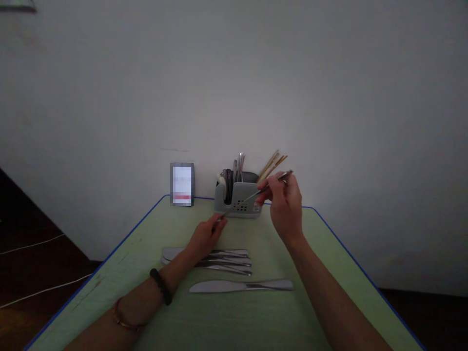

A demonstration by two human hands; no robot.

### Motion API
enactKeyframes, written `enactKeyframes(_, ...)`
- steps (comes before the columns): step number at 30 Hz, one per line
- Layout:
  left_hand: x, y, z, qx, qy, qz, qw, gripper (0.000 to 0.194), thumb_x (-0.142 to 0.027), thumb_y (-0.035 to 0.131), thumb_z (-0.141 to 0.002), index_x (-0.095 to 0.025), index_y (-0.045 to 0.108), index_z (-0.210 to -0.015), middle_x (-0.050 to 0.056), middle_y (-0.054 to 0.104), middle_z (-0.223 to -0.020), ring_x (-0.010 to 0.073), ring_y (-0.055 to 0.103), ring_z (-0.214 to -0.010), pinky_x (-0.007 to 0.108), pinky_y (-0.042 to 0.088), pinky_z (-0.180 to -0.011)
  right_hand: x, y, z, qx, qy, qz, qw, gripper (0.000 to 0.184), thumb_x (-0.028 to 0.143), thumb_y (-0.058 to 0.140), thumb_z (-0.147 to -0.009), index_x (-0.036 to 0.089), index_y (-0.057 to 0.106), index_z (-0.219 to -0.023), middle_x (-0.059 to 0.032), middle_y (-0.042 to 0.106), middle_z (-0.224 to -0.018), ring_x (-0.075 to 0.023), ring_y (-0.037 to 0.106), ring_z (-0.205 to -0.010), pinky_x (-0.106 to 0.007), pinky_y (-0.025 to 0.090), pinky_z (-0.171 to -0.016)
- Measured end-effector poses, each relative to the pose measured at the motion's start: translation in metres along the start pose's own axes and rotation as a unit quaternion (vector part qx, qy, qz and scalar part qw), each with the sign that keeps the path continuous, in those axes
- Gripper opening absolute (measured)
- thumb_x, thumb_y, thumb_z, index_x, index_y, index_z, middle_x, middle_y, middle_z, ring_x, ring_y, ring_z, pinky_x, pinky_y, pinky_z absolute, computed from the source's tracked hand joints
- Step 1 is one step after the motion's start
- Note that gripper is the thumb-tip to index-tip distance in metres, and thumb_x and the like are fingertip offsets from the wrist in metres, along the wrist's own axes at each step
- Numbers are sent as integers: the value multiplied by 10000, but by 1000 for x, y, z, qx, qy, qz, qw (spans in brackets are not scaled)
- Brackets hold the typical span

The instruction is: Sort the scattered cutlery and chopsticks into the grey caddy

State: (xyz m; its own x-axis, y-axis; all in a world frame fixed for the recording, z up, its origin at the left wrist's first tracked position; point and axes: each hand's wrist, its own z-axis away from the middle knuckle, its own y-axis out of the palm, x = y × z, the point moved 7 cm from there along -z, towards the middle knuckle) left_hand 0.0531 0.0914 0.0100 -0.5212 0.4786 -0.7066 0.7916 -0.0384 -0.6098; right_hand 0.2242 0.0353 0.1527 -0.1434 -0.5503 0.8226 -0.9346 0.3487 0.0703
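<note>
A table knife (248,199), seen nearly edge-on, slants up to the right in front of the cutlery holder. My right hand (283,204) is closed around its handle, with the handle's end poking out past the fingers. My left hand (208,236) pinches its lower left end, and the fingertips cover that tip. Below my left wrist, several table knives (228,263) lie side by side in a pile, partly hidden by the forearm. A single table knife (241,286) lies apart from them, nearer to me, its blade pointing left.
Against the wall stands a grey cutlery holder (223,207) with metal cutlery (240,165) and wooden chopsticks (272,163) upright in it. Left of it a phone (182,184) leans on the wall. The green table (219,324) has a blue edge.
</note>
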Motion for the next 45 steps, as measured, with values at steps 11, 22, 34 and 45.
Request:
enactKeyframes(11, -6, 13, 3, 80, -2, 0, 997, 434, -422, 258, -930, -179, 597, -808, -33, 446, -513, 137, 440, -491, 238, 334, -532, 36, 26, -74, 10, -151, 59, 987, 318, 541, 406, -889, 233, 430, -961, 27, 607, -749, -63, 557, -500, -201, 450, -504)
enactKeyframes(22, -7, 17, 3, 108, 20, -30, 993, 473, -410, 244, -941, -181, 623, -775, -3, 570, -577, 146, 518, -556, 246, 362, -612, 6, 59, -96, 147, -140, 289, 936, 199, 369, 454, -910, 174, 493, -928, -23, 647, -676, -126, 580, -520, -269, 462, -563)
enactKeyframes(34, -9, 19, 3, 122, 21, -47, 991, 478, -394, 239, -948, -175, 629, -779, 8, 610, -612, 146, 536, -570, 242, 363, -614, -53, 58, -107, 181, -8, 458, 870, 147, 220, 559, -847, 133, 532, -962, -128, 668, -872, -218, 630, -821, -326, 468, -730)
enactKeyframes(45, -6, 20, 2, 119, 21, -58, 991, 491, -406, 238, -945, -184, 636, -761, 18, 640, -660, 157, 570, -628, 250, 380, -655, -48, 69, -112, 231, 3, 274, 933, 116, 159, 446, -891, 178, 502, -792, 41, 536, -570, -76, 498, -443, -205, 422, -497)
